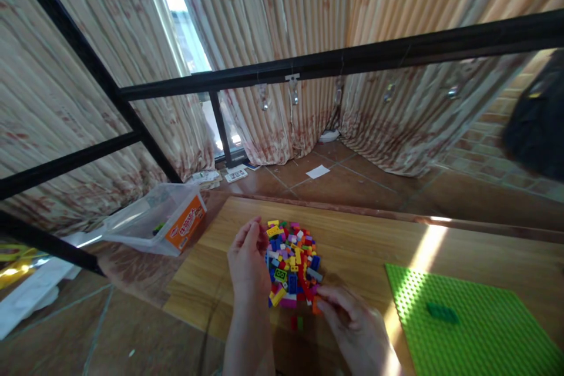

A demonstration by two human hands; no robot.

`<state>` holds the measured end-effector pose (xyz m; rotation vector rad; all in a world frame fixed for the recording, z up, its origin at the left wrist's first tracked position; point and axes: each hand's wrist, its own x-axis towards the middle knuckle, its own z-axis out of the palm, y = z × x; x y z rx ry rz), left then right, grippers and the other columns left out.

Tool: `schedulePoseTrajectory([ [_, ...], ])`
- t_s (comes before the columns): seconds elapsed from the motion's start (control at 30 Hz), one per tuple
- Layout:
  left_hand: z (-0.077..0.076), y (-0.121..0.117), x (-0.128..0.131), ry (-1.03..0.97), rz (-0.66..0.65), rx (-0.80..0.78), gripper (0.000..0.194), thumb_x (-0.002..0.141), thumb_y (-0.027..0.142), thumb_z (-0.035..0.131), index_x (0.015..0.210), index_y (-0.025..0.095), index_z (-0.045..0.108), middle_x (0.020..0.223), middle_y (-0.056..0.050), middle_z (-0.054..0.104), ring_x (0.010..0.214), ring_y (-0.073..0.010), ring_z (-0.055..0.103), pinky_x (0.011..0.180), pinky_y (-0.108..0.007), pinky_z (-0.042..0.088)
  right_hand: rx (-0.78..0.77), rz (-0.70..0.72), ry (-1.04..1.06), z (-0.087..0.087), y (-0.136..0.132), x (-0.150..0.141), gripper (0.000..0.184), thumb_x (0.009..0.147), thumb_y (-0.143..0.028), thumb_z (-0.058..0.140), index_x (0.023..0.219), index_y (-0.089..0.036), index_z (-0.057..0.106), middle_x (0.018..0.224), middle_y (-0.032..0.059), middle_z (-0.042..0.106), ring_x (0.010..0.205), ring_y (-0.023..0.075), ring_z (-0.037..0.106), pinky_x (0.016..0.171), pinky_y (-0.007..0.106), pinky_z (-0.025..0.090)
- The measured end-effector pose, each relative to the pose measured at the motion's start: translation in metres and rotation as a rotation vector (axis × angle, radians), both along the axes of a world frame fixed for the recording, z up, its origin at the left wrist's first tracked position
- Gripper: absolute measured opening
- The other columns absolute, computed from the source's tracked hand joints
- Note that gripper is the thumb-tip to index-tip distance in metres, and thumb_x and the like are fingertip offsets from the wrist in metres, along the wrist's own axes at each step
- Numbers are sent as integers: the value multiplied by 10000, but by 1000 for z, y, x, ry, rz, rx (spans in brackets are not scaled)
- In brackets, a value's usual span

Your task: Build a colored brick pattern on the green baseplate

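One heap of bricks [293,261], past counting, studded, red, yellow, blue, green and white, on one wooden table [361,247]. Two loose bricks [294,322], red and green, just beside it. One green baseplate [484,335], bearing one dark green brick [443,312]. Left hand [248,255]: fingers curled, grip hidden. Right hand [352,318]: fingertips at one orange brick [316,305]; cannot tell if pinched.
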<state>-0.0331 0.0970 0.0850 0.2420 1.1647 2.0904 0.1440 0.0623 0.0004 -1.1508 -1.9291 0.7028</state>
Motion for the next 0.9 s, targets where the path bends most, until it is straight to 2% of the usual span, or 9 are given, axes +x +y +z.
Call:
schedulePoseTrajectory([
  [0.17, 7, -5, -7, -176, 0, 32, 107, 783, 152, 607, 856, 98, 664, 663, -1, 603, 540, -39, 525, 537, -138, 431, 226, 3, -163, 3, 3, -14, 192, 863, -247, 554, 1041, -257, 624, 960, 37, 676, 879, 218, 600, 766, 371, 501],
  [0.37, 12, -12, -18, -302, -12, 72, 156, 873, 125, 487, 831, 102, 636, 649, 8, 571, 517, -35, 514, 519, -136, 442, 388, 31, -263, 2, 5, -35, 322, 832, -259, 589, 1154, -268, 593, 1131, 84, 595, 975, 253, 553, 782, 408, 490],
  [0.5, 13, -16, -23, -326, 0, 74, 154, 872, 129, 490, 816, 108, 631, 639, 12, 564, 497, -37, 507, 505, -141, 443, 368, -12, -312, 4, 3, -49, 363, 821, -211, 584, 1178, -276, 592, 1223, 99, 535, 1071, 285, 504, 841, 447, 464],
  [0.6, 13, -17, -23, -328, -5, 84, 105, 846, 137, 533, 818, 117, 632, 639, 14, 565, 496, -39, 509, 503, -141, 442, 367, -35, -312, 5, 3, -53, 329, 811, -204, 591, 1128, -288, 625, 1235, 91, 530, 1086, 291, 492, 858, 452, 453],
  [0.9, 15, -19, -26, -335, -2, 95, 78, 824, 137, 557, 830, 125, 634, 646, 18, 563, 503, -39, 510, 501, -146, 446, 329, -118, -342, 4, 12, -30, 259, 844, -186, 491, 1043, -225, 653, 1174, 113, 568, 1027, 285, 507, 831, 456, 451],
])
